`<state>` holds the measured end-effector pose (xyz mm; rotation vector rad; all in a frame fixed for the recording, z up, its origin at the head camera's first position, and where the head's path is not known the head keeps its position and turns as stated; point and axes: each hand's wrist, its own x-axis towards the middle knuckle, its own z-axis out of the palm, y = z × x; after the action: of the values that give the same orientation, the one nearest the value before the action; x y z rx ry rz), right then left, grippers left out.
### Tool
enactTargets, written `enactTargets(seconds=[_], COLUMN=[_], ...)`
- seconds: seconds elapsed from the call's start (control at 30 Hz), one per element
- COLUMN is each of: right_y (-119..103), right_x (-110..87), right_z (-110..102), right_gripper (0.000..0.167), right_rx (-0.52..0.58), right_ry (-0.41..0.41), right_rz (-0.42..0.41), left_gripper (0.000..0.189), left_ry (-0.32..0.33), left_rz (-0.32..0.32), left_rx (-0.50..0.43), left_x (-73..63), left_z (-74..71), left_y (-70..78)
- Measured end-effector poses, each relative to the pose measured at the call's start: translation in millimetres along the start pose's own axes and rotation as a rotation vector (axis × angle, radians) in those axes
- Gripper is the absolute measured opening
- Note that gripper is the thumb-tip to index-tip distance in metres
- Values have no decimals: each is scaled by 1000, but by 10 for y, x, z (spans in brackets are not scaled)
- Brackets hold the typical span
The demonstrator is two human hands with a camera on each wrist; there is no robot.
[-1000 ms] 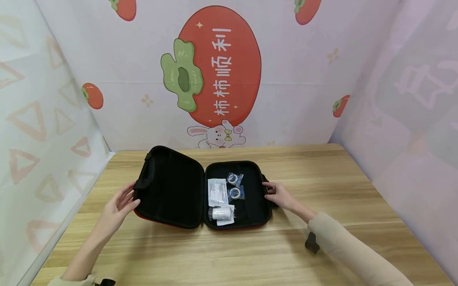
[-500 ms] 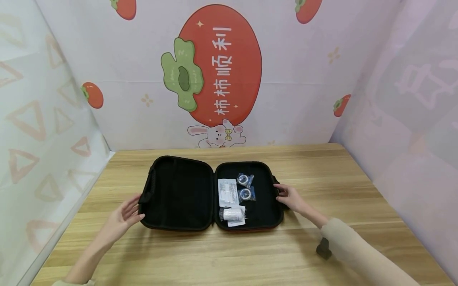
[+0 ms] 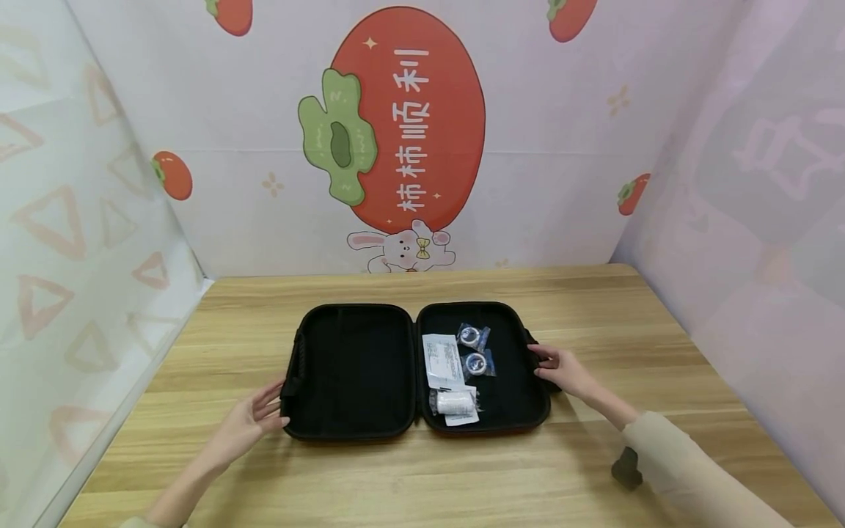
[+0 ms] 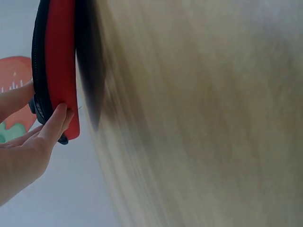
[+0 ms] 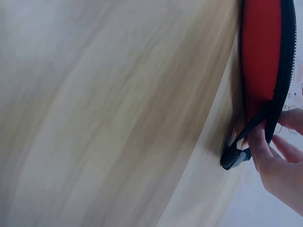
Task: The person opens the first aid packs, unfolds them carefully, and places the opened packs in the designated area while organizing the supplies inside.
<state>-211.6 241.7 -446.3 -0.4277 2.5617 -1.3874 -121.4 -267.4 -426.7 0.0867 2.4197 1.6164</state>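
A zippered case [image 3: 353, 374], black inside and red outside, lies unfolded in two halves in the head view. My left hand [image 3: 252, 419] grips the outer edge of its left half, thumb on the rim and fingers against the red shell [image 4: 60, 56]. My right hand [image 3: 561, 369] pinches the outer edge of the right half, beside a black strap handle [image 5: 235, 153]. In the right half lie a white printed packet [image 3: 443, 361], two white rolls in clear blue wrappers, one a tape roll [image 3: 476, 364], and a wrapped white bandage roll [image 3: 455, 402].
The case is over a wood-grain table [image 3: 422, 484]. A printed cloth backdrop [image 3: 541, 147] rises behind the table's far edge, with patterned cloth [image 3: 86, 242] along the left and more on the right side.
Both hands have shifted the case to the right and slightly nearer. Its left half has come down from a tilt to nearly flat. The packets have travelled along with it.
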Motion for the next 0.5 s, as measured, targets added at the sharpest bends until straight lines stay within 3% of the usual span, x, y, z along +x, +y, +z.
enactTargets(seconds=[0.5], right_y=[93], right_x=[-150], right_z=[-233], right_gripper=[46], right_rx=[-43], right_ry=[14], right_rz=[31], left_gripper=[64], left_ry=[22], left_rz=[-21], left_rx=[-46], left_x=[14], left_z=[326], left_y=[10])
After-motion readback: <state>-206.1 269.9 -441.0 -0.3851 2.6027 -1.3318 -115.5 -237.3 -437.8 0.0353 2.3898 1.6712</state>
